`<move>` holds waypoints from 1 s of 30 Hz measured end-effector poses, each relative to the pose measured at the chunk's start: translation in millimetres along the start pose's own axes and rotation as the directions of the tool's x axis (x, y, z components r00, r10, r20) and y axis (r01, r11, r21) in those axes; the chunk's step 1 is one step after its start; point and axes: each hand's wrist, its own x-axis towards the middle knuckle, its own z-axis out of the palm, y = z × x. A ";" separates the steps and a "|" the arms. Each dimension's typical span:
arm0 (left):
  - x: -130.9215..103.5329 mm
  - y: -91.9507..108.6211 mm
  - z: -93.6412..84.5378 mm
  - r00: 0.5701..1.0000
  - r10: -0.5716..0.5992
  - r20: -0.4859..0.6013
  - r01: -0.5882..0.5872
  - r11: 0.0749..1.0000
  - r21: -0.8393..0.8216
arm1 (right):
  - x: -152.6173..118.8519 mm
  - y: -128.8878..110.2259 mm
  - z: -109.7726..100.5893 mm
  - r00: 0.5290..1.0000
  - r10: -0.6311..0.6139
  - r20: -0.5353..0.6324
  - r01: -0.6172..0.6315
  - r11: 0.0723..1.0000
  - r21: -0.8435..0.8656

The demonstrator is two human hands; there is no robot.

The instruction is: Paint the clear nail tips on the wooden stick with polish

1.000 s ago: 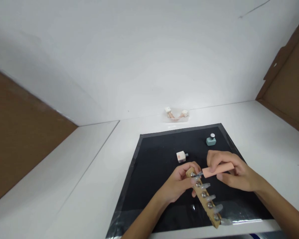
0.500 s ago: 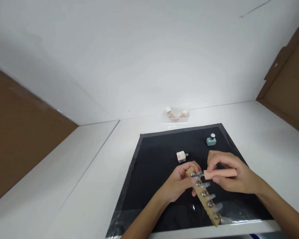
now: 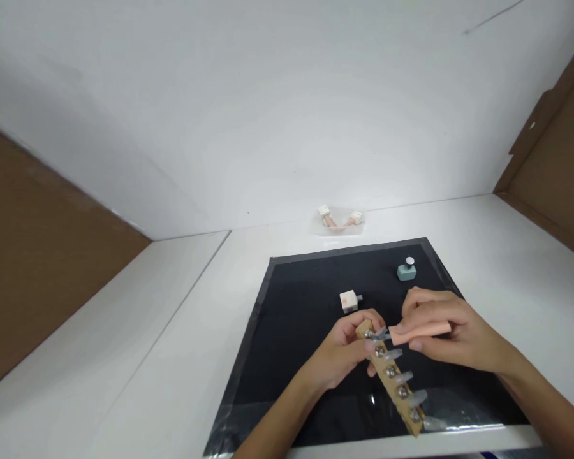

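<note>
"What do you have on my head view?"

"Two bare hands over one black mat [image 3: 291, 319] on the white desk [image 3: 172, 338]. The left hand [image 3: 342, 354] has its fingers closed around the far end of one wooden strip [image 3: 396, 392], above the mat's near right part."

"Count what I've got on that strip."

"Five silver balls [image 3: 391, 371] in a row, and five clear nail-shaped tips [image 3: 404, 378], sticking out toward the mat's right edge."

"And my right hand [image 3: 459, 328]?"

"Its fingers are nearly closed, pinching one pink handle [image 3: 423, 331] over the mat's right half. The handle's thin grey end [image 3: 385, 335] is at the farthest clear tip; I can't tell whether they touch."

"Containers?"

"Three. One white, squarish bottle [image 3: 349, 301] is near the middle of the mat, its grey neck toward the mat's right edge; I can't see inside it. One teal bottle [image 3: 406, 273] with a round, pale top is by the mat's far right corner, its contents hidden too. One clear tray [image 3: 338, 230] is just beyond the mat's far edge, with two white blocks [image 3: 356, 218] and two pinkish stems [image 3: 329, 221] in it."
</note>
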 end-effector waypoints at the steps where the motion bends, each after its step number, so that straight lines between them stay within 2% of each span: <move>1: -0.6 0.1 -0.3 1.000 -0.001 -0.001 0.001 1.000 -0.001 | -0.6 0.3 -0.3 1.000 0.003 0.000 -0.003 1.000 -0.016; 8: -1.7 0.9 0.8 0.999 -0.012 -0.030 0.012 1.000 -0.004 | -2.6 1.9 1.5 0.996 0.066 -0.052 -0.065 0.998 0.018; 14: -1.7 3.1 2.8 0.999 -0.025 -0.044 0.025 1.000 -0.003 | -3.2 5.3 2.2 0.999 0.040 -0.029 -0.037 0.992 0.118; 18: -2.3 2.5 1.7 0.998 -0.030 -0.061 0.030 1.000 -0.002 | -0.9 3.4 2.3 1.000 0.017 -0.008 -0.015 0.992 0.125; 24: -1.8 2.9 2.9 0.998 -0.027 -0.053 0.028 1.000 0.005 | 1.7 0.0 3.1 1.000 -0.004 -0.005 0.004 0.998 0.058; 30: -1.8 4.1 3.6 0.998 -0.020 -0.059 0.021 1.000 0.009 | 3.6 -4.7 4.3 0.996 -0.080 -0.026 0.076 0.989 -0.127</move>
